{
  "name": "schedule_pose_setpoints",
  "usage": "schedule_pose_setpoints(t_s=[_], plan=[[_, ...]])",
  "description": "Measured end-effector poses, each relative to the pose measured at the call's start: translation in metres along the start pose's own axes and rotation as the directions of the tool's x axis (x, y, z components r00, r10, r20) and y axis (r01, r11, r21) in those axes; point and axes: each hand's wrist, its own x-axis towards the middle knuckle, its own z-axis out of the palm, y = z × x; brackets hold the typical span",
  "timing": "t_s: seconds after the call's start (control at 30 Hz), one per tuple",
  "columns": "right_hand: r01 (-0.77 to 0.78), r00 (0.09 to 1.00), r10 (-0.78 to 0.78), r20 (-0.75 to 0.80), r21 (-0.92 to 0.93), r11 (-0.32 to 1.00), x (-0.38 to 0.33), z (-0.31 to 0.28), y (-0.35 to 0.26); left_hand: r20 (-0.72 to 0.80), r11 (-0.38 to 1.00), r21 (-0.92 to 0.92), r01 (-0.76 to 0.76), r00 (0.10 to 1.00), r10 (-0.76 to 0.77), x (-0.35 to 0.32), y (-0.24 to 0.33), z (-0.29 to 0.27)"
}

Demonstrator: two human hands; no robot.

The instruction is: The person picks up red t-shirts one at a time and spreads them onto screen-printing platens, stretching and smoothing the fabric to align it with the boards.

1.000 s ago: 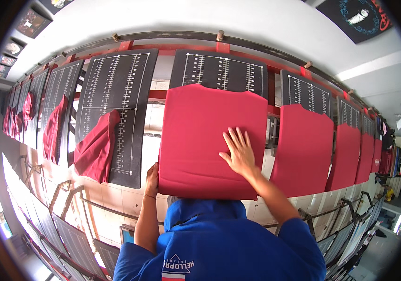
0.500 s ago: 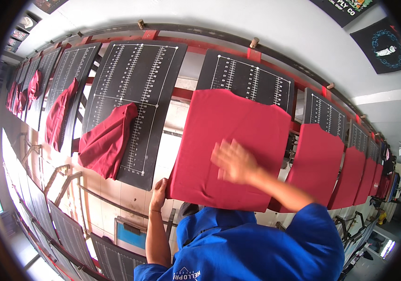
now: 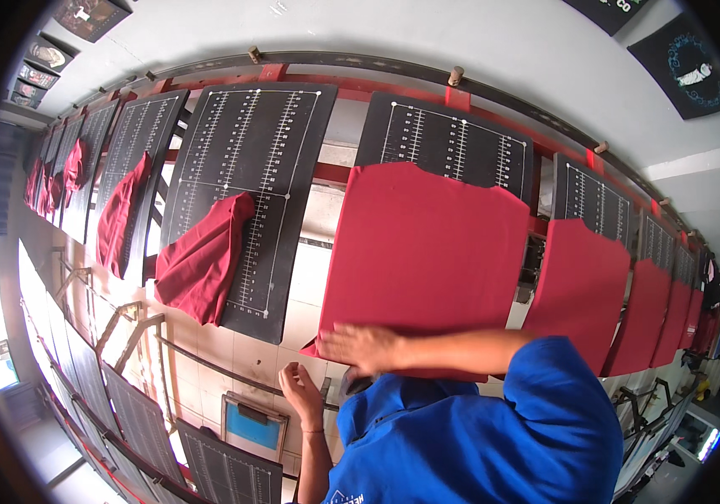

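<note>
A maroon shirt panel (image 3: 427,252) lies smooth over the lower part of a black board (image 3: 494,151) with white measuring scales. My right hand (image 3: 358,346) rests flat on the panel's near left corner, fingers stretched toward the left; a small corner of cloth sticks out beyond them. Just below and left of that corner, my left hand (image 3: 301,393) is off the cloth, its fingers loosely bent and holding nothing.
Left of it, another black board (image 3: 247,134) carries a folded maroon piece (image 3: 204,265). More boards with maroon panels (image 3: 578,277) continue to the right. A dark rail (image 3: 360,60) with a red frame runs behind. A blue-filled framed screen (image 3: 252,427) is below.
My right hand has swept from the panel's middle to its near left corner. My left hand has let go of the panel's left edge and dropped lower.
</note>
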Motion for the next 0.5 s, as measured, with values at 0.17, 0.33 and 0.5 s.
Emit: schedule_pose_setpoints(t_s=[0.17, 0.33, 0.5], plan=[[-0.609, 0.765, 0.461, -0.449, -0.274, 0.744, 0.012, -0.115, 0.178, 0.298, 0.872, 0.099, -0.479, 0.850, 0.434, -0.024, 0.074, 0.034], [-0.884, 0.460, 0.685, -0.565, -0.218, 0.414, -0.120, -0.171, 0.202, 0.574, 0.537, 0.249, -0.806, 0.569, 0.588, 0.014, 0.124, 0.085], [-0.941, 0.326, 0.782, -0.531, -0.104, 0.321, -0.188, -0.135, 0.105, 0.320, 0.492, 0.239, -0.837, 0.547, 0.774, 0.144, 0.200, 0.158]])
